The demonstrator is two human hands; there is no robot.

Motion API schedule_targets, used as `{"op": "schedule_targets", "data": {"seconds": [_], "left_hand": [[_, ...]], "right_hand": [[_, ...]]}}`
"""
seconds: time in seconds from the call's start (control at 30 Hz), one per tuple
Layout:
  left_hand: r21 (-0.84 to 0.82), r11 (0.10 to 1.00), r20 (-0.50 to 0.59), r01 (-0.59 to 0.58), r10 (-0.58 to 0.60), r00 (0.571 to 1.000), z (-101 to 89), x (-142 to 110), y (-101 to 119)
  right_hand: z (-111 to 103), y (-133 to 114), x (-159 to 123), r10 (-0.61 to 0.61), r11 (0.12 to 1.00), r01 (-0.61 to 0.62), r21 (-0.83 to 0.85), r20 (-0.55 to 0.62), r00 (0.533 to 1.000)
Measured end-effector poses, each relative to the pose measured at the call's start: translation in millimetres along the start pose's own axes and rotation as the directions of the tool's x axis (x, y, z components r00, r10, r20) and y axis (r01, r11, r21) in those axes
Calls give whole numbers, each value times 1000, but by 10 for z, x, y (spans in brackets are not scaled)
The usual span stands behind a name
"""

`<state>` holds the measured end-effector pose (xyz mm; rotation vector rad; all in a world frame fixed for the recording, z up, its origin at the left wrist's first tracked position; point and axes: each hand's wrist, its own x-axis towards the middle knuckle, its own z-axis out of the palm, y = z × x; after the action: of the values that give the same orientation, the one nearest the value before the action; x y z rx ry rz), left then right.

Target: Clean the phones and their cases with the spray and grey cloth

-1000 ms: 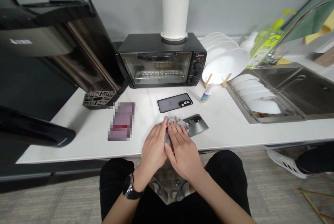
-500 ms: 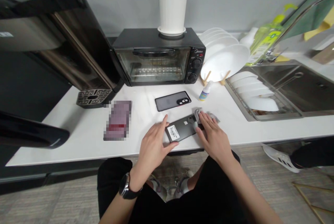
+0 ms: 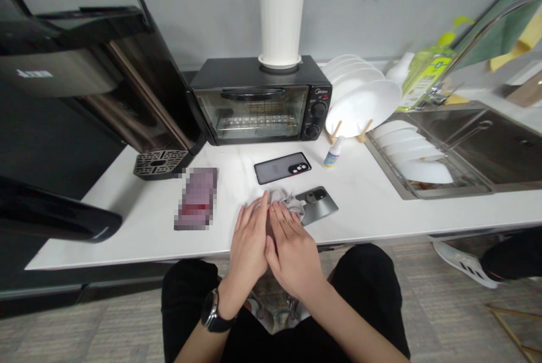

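Observation:
A dark grey smartphone [image 3: 320, 206] lies back up on the counter near its front edge, its camera end pointing right. A crumpled grey cloth [image 3: 288, 200] covers part of its back. My right hand [image 3: 295, 253] presses the cloth down on the phone, fingers held together. Against it, my left hand [image 3: 249, 239] is closed about the phone's left end, which is hidden beneath the hands and cloth. Just behind lies a phone case [image 3: 276, 169] with camera cut-outs. A small white spray bottle [image 3: 332, 155] with a coloured label stands upright to the right.
Behind are a black toaster oven [image 3: 258, 112] and white plates [image 3: 364, 106] in a rack. A dish basket [image 3: 389, 174] sits by the sink [image 3: 503, 137] at right. On the left stand a drinks machine [image 3: 127, 81] and a blurred-out purple item [image 3: 197, 199].
My right hand has slid left with the cloth, from the phone's camera end to its other end beside my left hand. The camera end is now uncovered. The view has tilted slightly upward.

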<state>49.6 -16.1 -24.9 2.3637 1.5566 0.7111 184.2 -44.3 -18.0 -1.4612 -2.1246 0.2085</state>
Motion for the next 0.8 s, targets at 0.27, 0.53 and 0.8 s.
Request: {"op": "schedule_targets", "data": {"seconds": [0.27,0.53,0.8], "left_hand": [[-64,998,38,29,-27,999,-50,55,23],[-77,997,55,-25,29,998,-61,107,-6],[-96,995,61,-21,27,998,-70,117,-3]], "right_hand": [[-261,313,-322,-107,994,104,37,90,990],[-465,1067,-383,59,988,-67,-140,-62,996],[-344,1068,127,133,978,-149,-146,-109,985]]}}
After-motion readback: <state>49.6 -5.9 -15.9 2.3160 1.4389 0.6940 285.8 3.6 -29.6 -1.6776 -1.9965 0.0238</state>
